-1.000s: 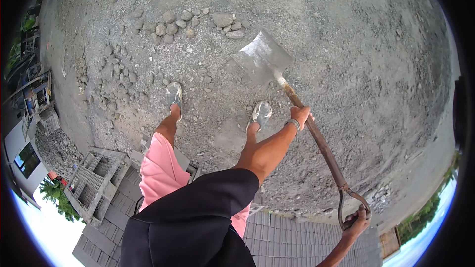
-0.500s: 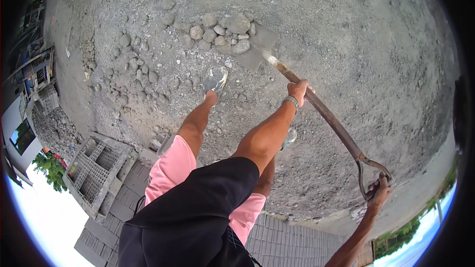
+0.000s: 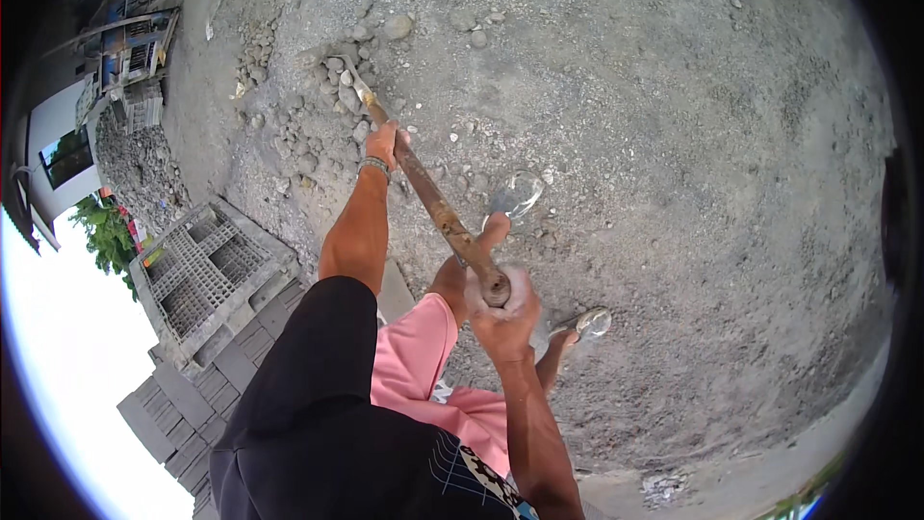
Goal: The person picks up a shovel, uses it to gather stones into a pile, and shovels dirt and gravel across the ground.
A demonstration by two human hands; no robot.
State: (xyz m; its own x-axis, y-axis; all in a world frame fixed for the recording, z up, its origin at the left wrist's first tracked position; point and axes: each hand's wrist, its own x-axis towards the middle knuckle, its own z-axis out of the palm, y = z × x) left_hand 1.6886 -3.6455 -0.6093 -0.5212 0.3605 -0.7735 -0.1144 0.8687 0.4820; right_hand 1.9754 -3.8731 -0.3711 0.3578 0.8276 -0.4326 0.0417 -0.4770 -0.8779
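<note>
**Shovel (image 3: 433, 207) in both my hands, stones (image 3: 334, 65) at its blade (image 3: 351, 63)**

In the head view, my left hand (image 3: 382, 144) grips the shaft low down, just behind the blade, fingers curled closed around the wood. The blade lies toward 11 o'clock of those fingers, near but not touching them. Several rounded stones sit in the blade or against it; I cannot tell which for each one.

My right hand (image 3: 503, 303) is closed around the shovel's rear end, with the shaft running from it toward 11 o'clock, up to my left hand. Neither hand holds anything else.

A heap of rubble (image 3: 313, 140) spreads toward 9 o'clock of my left hand, and a lone round stone (image 3: 397, 27) lies at 12 o'clock from it. From my right hand, one shoe (image 3: 517, 195) stands at 12 o'clock, the other shoe (image 3: 594, 322) near 3 o'clock, and a gridded grey frame (image 3: 199, 255) well apart at 9 o'clock.
</note>
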